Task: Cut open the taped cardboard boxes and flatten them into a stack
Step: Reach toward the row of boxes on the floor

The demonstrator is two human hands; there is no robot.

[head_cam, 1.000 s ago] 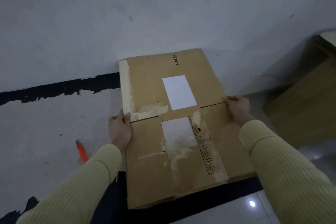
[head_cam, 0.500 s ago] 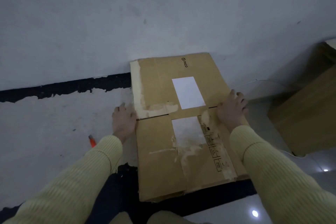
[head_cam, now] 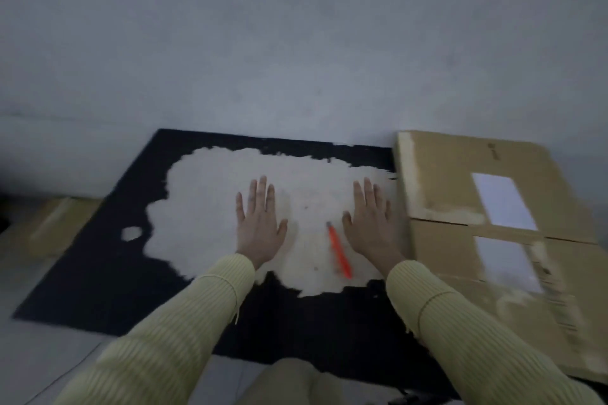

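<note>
Flattened box point(head_cam: 437, 181) lies just right of the right hand point(head_cam: 370, 223); it and the left hand point(head_cam: 260, 223) spread empty, cutter point(head_cam: 339, 250) between; possibly an uncut carton point(head_cam: 56, 223) far left

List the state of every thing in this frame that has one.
Left hand: open, fingers straight, palm down.
Right hand: open, fingers straight, palm down.
Black mat with white worn patch: flat on the floor.
Orange utility cutter: lying on the mat, unheld, beside the right hand.
Flattened brown cardboard box: lying flat, right of the hands, no hand on it.
</note>
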